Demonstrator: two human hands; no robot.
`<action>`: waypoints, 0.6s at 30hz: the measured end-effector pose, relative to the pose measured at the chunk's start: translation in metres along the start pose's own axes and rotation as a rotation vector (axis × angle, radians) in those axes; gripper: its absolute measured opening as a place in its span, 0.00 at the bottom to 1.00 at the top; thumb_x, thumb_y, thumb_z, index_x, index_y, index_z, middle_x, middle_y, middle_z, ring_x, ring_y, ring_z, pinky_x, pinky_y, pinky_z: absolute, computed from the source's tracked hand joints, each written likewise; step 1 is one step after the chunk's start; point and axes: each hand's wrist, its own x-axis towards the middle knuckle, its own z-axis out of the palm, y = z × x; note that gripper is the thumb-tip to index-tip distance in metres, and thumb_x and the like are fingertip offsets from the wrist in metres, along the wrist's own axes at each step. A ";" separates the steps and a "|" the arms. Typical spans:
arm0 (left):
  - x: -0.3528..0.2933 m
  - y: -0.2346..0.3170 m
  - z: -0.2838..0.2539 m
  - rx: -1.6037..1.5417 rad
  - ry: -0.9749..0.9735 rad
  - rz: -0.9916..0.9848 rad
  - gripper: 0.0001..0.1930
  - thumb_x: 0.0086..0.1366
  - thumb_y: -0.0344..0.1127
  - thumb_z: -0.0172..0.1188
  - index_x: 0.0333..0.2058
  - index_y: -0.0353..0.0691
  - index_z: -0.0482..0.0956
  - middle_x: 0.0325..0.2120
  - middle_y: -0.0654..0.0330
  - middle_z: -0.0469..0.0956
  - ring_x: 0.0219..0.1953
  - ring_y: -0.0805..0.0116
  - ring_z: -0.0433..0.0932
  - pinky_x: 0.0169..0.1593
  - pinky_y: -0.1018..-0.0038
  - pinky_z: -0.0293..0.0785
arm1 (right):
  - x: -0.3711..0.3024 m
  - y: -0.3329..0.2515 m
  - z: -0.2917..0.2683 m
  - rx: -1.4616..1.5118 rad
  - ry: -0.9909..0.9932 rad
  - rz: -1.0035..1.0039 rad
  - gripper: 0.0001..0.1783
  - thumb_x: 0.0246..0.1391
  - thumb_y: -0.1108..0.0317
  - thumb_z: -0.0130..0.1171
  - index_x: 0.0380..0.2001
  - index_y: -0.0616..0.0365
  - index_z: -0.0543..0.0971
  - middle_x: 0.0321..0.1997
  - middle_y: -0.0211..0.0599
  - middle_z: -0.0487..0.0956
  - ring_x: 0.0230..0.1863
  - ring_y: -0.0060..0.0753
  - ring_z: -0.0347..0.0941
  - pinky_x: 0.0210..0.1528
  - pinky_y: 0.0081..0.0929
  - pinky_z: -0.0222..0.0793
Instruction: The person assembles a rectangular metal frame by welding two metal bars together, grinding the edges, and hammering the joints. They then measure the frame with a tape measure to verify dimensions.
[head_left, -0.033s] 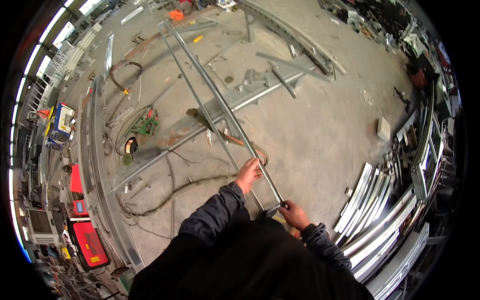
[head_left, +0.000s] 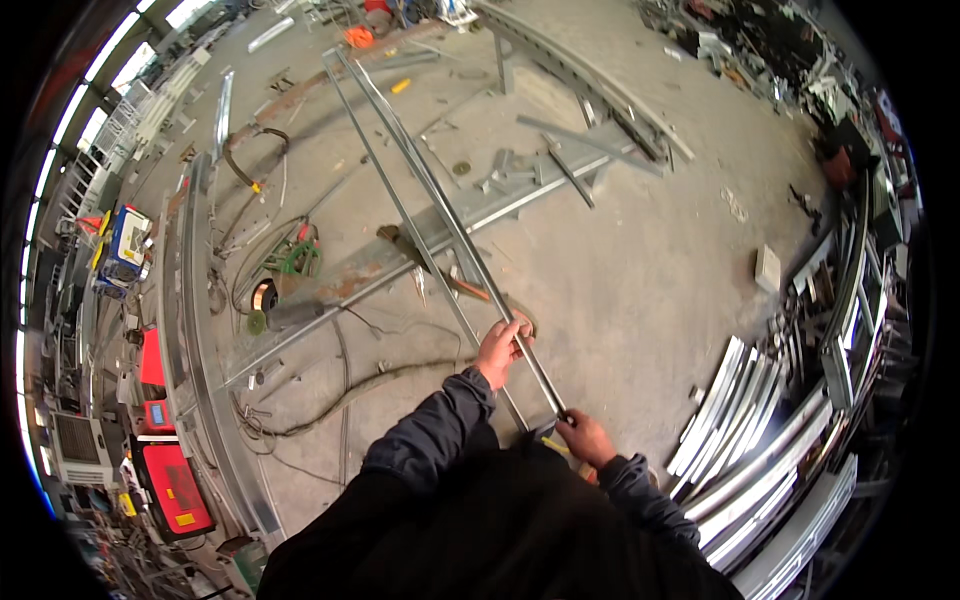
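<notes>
A long metal frame of two narrow parallel bars runs from in front of my body to the far left. My left hand (head_left: 500, 352) is closed around the right-hand metal bar (head_left: 488, 283), fingers curled over it. Nearer my body, my right hand (head_left: 588, 438) grips the same bar at its near end. Something small and dark shows by its fingertips, too little to name. The left-hand bar (head_left: 462, 318) passes beneath my left wrist. Under the frame, a wide steel beam (head_left: 545, 185) lies crosswise with loose metal pieces on it.
Cables (head_left: 400, 372) and a wire spool (head_left: 263, 296) lie on the floor at left. A red case (head_left: 176, 485) and a blue-and-white machine (head_left: 125, 242) stand beyond a long rail (head_left: 190, 300). Stacked metal strips (head_left: 730, 410) are at right; a raised beam (head_left: 590, 80) is at the back.
My left hand has closed its fingers more over the bar and shifted slightly. The near end of the bar and my right hand sit a little lower in the picture.
</notes>
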 end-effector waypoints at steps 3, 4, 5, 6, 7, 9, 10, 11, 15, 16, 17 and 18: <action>0.027 0.006 0.001 0.015 0.065 0.078 0.16 0.78 0.52 0.58 0.48 0.45 0.76 0.38 0.62 0.84 0.35 0.70 0.82 0.39 0.66 0.79 | 0.013 0.000 0.019 0.030 0.036 -0.034 0.27 0.61 0.49 0.60 0.54 0.58 0.83 0.48 0.59 0.86 0.52 0.63 0.82 0.56 0.49 0.77; 0.032 0.006 0.007 -0.027 0.132 0.061 0.14 0.78 0.50 0.58 0.46 0.45 0.77 0.33 0.63 0.83 0.32 0.71 0.81 0.34 0.67 0.78 | 0.017 -0.004 0.023 0.022 0.051 -0.027 0.28 0.61 0.50 0.59 0.56 0.59 0.81 0.47 0.59 0.86 0.52 0.63 0.83 0.56 0.50 0.77; 0.033 0.007 0.007 -0.032 0.111 0.050 0.13 0.79 0.47 0.57 0.48 0.43 0.77 0.33 0.61 0.83 0.32 0.70 0.82 0.36 0.68 0.81 | 0.022 -0.006 0.022 0.026 0.071 -0.010 0.29 0.61 0.50 0.59 0.58 0.60 0.80 0.47 0.60 0.86 0.51 0.63 0.83 0.56 0.50 0.77; 0.036 -0.003 0.001 -0.017 0.114 0.059 0.13 0.79 0.45 0.57 0.50 0.42 0.77 0.35 0.60 0.84 0.34 0.69 0.83 0.39 0.67 0.82 | 0.020 -0.016 0.022 0.029 0.081 0.007 0.30 0.61 0.50 0.60 0.59 0.60 0.79 0.46 0.61 0.86 0.51 0.64 0.83 0.56 0.50 0.77; 0.032 -0.015 0.000 -0.005 0.109 0.049 0.12 0.79 0.42 0.57 0.52 0.41 0.77 0.36 0.59 0.84 0.36 0.68 0.84 0.42 0.67 0.84 | 0.015 -0.020 0.020 0.031 0.096 0.043 0.31 0.60 0.50 0.60 0.60 0.61 0.78 0.46 0.61 0.86 0.51 0.64 0.83 0.56 0.50 0.77; 0.015 -0.032 0.000 0.026 0.002 -0.022 0.12 0.78 0.40 0.57 0.53 0.41 0.76 0.39 0.57 0.85 0.38 0.66 0.85 0.45 0.65 0.85 | 0.015 -0.008 0.022 0.005 0.148 0.052 0.37 0.60 0.50 0.61 0.65 0.62 0.72 0.44 0.62 0.86 0.50 0.65 0.83 0.55 0.52 0.77; 0.003 -0.032 0.007 0.045 -0.057 -0.059 0.12 0.78 0.39 0.58 0.54 0.41 0.76 0.41 0.57 0.85 0.40 0.65 0.86 0.47 0.65 0.85 | 0.014 -0.007 0.020 0.003 0.173 0.068 0.37 0.59 0.50 0.61 0.66 0.62 0.71 0.44 0.62 0.86 0.50 0.66 0.83 0.55 0.52 0.77; -0.011 -0.029 0.008 0.074 -0.132 -0.166 0.12 0.77 0.37 0.58 0.54 0.40 0.76 0.45 0.55 0.85 0.43 0.63 0.87 0.49 0.65 0.84 | 0.013 -0.005 0.019 0.000 0.198 0.082 0.38 0.59 0.50 0.61 0.66 0.63 0.70 0.44 0.62 0.86 0.50 0.66 0.83 0.54 0.53 0.76; -0.035 -0.050 -0.003 0.130 -0.218 -0.212 0.12 0.77 0.37 0.58 0.53 0.39 0.76 0.41 0.58 0.85 0.42 0.67 0.85 0.47 0.70 0.80 | 0.011 -0.014 0.021 -0.012 0.145 0.097 0.44 0.59 0.48 0.61 0.71 0.63 0.62 0.44 0.62 0.86 0.50 0.68 0.83 0.55 0.54 0.76; -0.042 -0.054 -0.004 0.115 -0.204 -0.220 0.12 0.76 0.38 0.59 0.52 0.39 0.77 0.40 0.60 0.85 0.40 0.69 0.84 0.46 0.72 0.79 | 0.012 -0.019 0.024 -0.024 0.146 0.091 0.45 0.60 0.48 0.61 0.71 0.64 0.61 0.44 0.63 0.86 0.50 0.69 0.82 0.55 0.54 0.76; -0.049 -0.062 -0.009 0.182 -0.224 -0.288 0.12 0.76 0.40 0.59 0.51 0.39 0.78 0.38 0.61 0.84 0.38 0.71 0.82 0.43 0.73 0.76 | 0.015 -0.024 0.028 -0.037 0.145 0.085 0.46 0.60 0.47 0.61 0.71 0.64 0.59 0.44 0.64 0.86 0.51 0.70 0.82 0.55 0.54 0.76; -0.057 -0.061 -0.010 0.254 -0.252 -0.350 0.12 0.76 0.42 0.59 0.49 0.39 0.79 0.35 0.63 0.83 0.35 0.73 0.80 0.40 0.74 0.74 | 0.019 -0.030 0.030 -0.047 0.153 0.074 0.47 0.60 0.46 0.61 0.72 0.65 0.58 0.44 0.66 0.86 0.51 0.71 0.82 0.55 0.54 0.76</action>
